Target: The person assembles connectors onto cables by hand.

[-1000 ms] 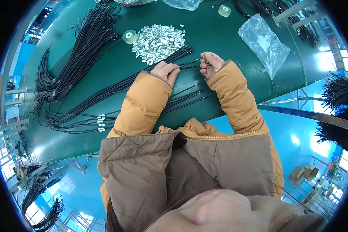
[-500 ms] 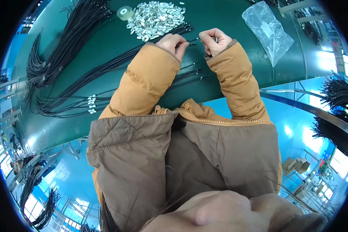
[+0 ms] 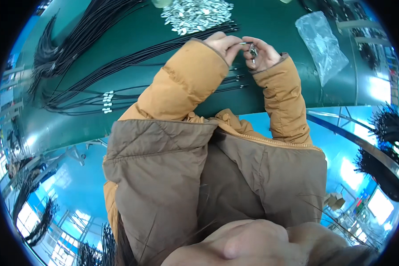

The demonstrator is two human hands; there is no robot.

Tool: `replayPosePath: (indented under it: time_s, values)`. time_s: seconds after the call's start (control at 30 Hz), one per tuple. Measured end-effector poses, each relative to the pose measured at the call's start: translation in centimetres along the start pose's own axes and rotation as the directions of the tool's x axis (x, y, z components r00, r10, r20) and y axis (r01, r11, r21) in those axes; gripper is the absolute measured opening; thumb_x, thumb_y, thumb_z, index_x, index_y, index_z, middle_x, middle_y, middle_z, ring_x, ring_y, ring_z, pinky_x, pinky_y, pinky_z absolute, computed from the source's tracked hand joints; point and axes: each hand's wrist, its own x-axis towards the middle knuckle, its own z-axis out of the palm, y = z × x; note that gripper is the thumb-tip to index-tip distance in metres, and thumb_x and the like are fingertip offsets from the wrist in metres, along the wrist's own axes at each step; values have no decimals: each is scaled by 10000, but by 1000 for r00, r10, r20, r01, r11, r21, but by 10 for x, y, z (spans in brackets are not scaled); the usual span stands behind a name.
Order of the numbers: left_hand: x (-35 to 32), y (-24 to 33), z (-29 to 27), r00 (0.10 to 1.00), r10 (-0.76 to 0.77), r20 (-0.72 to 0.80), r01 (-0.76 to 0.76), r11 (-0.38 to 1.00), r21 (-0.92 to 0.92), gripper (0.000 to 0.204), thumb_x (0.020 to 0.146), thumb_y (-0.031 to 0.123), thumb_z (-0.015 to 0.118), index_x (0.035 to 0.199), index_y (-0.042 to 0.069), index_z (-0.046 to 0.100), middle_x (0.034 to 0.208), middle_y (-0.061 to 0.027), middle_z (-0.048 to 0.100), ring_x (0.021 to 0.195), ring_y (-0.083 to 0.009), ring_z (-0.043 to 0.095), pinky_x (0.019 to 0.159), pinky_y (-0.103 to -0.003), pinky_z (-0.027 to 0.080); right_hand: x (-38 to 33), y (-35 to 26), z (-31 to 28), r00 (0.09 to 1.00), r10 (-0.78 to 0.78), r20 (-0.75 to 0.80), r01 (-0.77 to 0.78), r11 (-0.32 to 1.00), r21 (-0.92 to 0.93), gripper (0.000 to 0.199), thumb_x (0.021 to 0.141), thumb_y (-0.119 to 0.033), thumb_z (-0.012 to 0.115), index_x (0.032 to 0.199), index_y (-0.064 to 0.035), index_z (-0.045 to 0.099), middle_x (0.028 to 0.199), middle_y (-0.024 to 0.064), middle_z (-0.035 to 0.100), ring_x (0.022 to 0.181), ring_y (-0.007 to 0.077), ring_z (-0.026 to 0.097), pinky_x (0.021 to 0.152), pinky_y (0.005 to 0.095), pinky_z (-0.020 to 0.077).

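My left hand (image 3: pixel 226 45) is closed in a pinch on a thin black cable (image 3: pixel 248 43), close to its end. Beside it, my right hand (image 3: pixel 264 54) has thumb and forefinger at that cable's tip. Small shiny metal pieces (image 3: pixel 252 50) sit within its curled fingers. A group of black cables (image 3: pixel 133 61) runs leftward from near my left hand. Below, more cables pass under my left sleeve, their tips (image 3: pixel 240 81) showing to its right. Silver-white clips (image 3: pixel 107 102) are lined up on these cables at left. A heap of small silver metal pieces (image 3: pixel 197 17) lies beyond my hands.
A thick bundle of black cables (image 3: pixel 86 33) lies at the far left of the green table (image 3: pixel 279 24). A clear plastic bag (image 3: pixel 322 46) rests at the right. Part of a tape roll (image 3: pixel 162 3) shows at the top edge. More cables hang off to the right.
My hands have come closer together, the left moving right to the cable's end. My right hand has turned, so metal pieces in it now show. The whole view has shifted slightly.
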Motion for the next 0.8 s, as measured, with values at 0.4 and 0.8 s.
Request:
replayPosePath:
  time_s: [0.4, 0.8]
  values:
    - [-6, -15, 1, 997, 59, 40, -67, 970, 235, 64, 790, 64, 652, 834, 102, 679, 723, -17, 594, 526, -163, 529, 470, -248, 424, -3, 11, -6, 975, -184, -121, 181, 983, -42, 191, 902, -88, 591, 1067, 9, 588, 899, 126, 614, 650, 101, 525, 492, 181, 412]
    - [-7, -12, -1, 996, 53, 76, -69, 972, 225, 62, 803, 87, 649, 859, 96, 672, 736, -13, 595, 531, -163, 529, 473, -243, 421, -2, 9, -8, 974, -197, -114, 182, 975, -131, 125, 922, -77, 572, 1006, 14, 588, 912, 116, 597, 713, 118, 540, 481, 180, 401]
